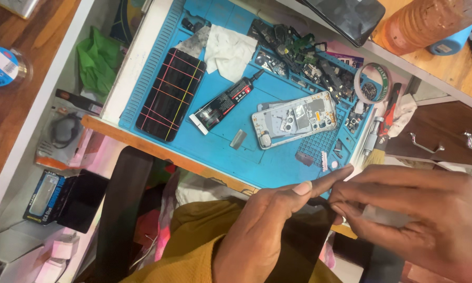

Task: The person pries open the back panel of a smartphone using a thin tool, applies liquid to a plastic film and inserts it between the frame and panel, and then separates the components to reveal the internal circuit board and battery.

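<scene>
Blue and ridged at its edges, a work mat (278,162) covers the wooden bench, and the clutter of phone repair lies across it. Near the middle sits an open phone frame (295,119) with its insides showing, tilted slightly. Just to its left lies a black glue tube (225,102), nozzle pointing up and right toward a crumpled white cloth (228,51). Farther left, a dark phone screen (171,94) bound with thin coloured bands lies along the mat's edge. Small loose parts (304,52) are heaped at the top right, and a roll of tape (373,83) rests beside them, with a red-handled tool (389,111) just below it.

Below the bench edge, both hands meet over the person's lap. The left hand (267,220) is closed around the top of a dark flat panel (301,236); its thumb stretches rightward along the panel's upper edge, while the other fingers curl behind and mostly hide. The right hand (425,220) comes in from the right with its fingers drawn together, pinching at the panel's upper right corner, just under the left thumb tip. What exactly sits between those fingertips is too small to tell. The panel hangs downward between the hands, against a mustard-yellow garment (194,246).
</scene>
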